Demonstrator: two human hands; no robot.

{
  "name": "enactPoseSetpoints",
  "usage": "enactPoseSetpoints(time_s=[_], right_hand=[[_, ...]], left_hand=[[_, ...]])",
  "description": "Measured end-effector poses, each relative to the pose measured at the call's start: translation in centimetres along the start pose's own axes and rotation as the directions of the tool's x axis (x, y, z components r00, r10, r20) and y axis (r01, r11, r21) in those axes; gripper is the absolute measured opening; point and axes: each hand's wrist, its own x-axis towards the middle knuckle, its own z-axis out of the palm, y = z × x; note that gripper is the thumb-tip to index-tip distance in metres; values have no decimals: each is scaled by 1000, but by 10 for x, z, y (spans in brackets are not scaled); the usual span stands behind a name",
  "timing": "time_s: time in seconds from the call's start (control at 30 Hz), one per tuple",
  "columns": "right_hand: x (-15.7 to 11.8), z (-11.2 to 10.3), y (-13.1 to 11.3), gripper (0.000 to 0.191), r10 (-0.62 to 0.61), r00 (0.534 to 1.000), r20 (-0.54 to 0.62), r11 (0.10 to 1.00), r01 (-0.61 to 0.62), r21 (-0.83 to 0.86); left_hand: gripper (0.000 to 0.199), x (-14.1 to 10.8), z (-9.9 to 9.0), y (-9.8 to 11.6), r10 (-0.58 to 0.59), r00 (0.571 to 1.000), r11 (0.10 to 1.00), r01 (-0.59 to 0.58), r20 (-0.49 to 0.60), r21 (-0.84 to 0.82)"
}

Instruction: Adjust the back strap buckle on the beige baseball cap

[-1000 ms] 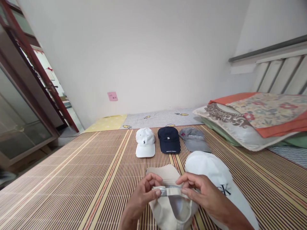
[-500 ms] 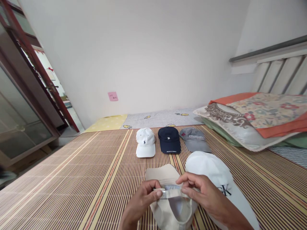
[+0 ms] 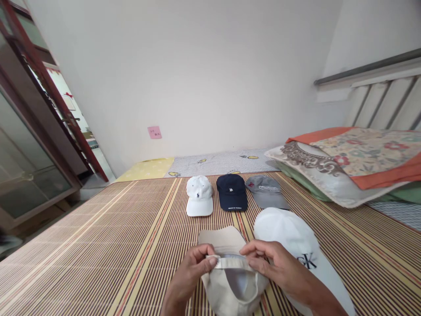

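Note:
A beige cap (image 3: 219, 292) lies close to me, its brim pointing away and its back opening toward me. My left hand (image 3: 194, 270) pinches the left end of the cap's back strap between thumb and fingers. At the strap's right end, my right hand (image 3: 274, 263) pinches it the same way. The strap (image 3: 233, 263) runs across between the two hands. Just right of it, partly behind my right forearm, is a large white cap (image 3: 286, 230) with black letters.
Farther back stand a small white cap (image 3: 199, 196), a navy cap (image 3: 231, 193) and a grey cap (image 3: 268, 192) in a row on the striped mat (image 3: 98, 232). Pillows (image 3: 309, 166) lie at the right; a pink note (image 3: 154, 132) is on the wall.
My left hand has moved slightly left and up with its end of the strap. The strap now looks straighter and longer between my hands.

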Motion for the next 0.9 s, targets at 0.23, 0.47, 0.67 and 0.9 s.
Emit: enactPoseSetpoints(time_s=[0.23, 0.47, 0.67, 0.9], right_hand=[[1, 3, 4, 17, 82, 993, 90, 989, -70, -129], [4, 6, 0, 30, -3, 987, 164, 999, 8, -32], [-4, 5, -9, 51, -64, 966, 252, 993, 35, 116], [-31, 7, -22, 52, 54, 986, 157, 961, -94, 259]], left_hand=[[44, -10, -18, 9, 17, 1000, 988, -15, -15, 152], [48, -24, -20, 37, 32, 995, 925, 8, -99, 379], [52, -29, -16, 48, 8, 998, 972, 8, -68, 237], [38, -52, -7, 48, 3, 994, 995, -14, -110, -103]])
